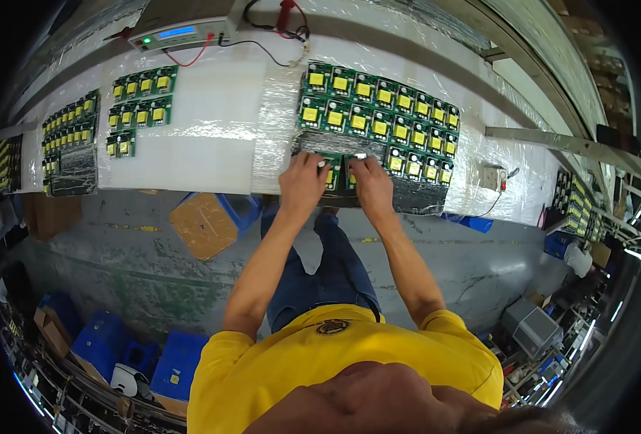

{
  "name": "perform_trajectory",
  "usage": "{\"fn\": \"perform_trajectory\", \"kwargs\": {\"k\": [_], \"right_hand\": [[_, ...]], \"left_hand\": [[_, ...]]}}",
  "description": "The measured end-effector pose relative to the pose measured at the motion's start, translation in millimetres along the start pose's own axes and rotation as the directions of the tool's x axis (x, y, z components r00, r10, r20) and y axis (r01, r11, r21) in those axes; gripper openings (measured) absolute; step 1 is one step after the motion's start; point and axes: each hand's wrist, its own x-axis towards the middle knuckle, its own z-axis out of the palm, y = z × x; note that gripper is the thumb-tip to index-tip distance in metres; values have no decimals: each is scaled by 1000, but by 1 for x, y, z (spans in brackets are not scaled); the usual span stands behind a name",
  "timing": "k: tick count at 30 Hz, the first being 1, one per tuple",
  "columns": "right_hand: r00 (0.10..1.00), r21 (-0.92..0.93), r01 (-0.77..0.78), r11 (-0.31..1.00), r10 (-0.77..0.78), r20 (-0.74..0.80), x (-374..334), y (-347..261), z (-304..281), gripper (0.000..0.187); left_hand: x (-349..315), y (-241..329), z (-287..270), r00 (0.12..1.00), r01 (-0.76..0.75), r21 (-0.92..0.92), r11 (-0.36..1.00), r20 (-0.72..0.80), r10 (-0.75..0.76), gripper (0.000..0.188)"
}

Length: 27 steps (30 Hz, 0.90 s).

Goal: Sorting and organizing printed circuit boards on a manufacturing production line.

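Observation:
Two green circuit boards lie side by side at the near edge of a black, film-wrapped panel (407, 199). My left hand (303, 181) closes its fingertips on the left edge of one circuit board (330, 177). On the other board, mostly covered by fingers, my right hand (371, 182) has its fingers bent and pressed at the top. Behind my hands, on the same panel, stand rows of finished-looking boards (359, 123) with yellow transformers. A shorter row of such boards (413, 166) sits just right of my right hand.
More boards (143, 112) stand on a white foam sheet (212, 130) to the left, with another black panel of boards (70, 134) farther left. A bench power supply (179, 32) with red and black leads is at the back. A power socket (492, 177) sits to the right.

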Motion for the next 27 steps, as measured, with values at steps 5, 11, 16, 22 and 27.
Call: {"fn": "perform_trajectory", "kwargs": {"k": [5,11,16,22,27], "right_hand": [[992,-11,-50,999,49,-117,-2,9,-28,31],[984,-58,27,998,-37,-176,-32,34,-31,33],[976,-88,55,995,-72,-206,-27,49,-22,32],[972,-65,43,997,-57,-228,-26,59,-24,34],[965,-77,37,996,-56,-256,-23,61,-20,33]], "left_hand": [[6,39,29,1000,27,72,997,-12,-26,36],[-19,45,21,981,-50,-37,998,188,56,53],[-14,42,41,974,-134,-57,989,174,142,57],[-7,52,52,975,-142,-49,989,166,148,60],[-5,55,48,975,-150,-44,988,156,155,62]]}}
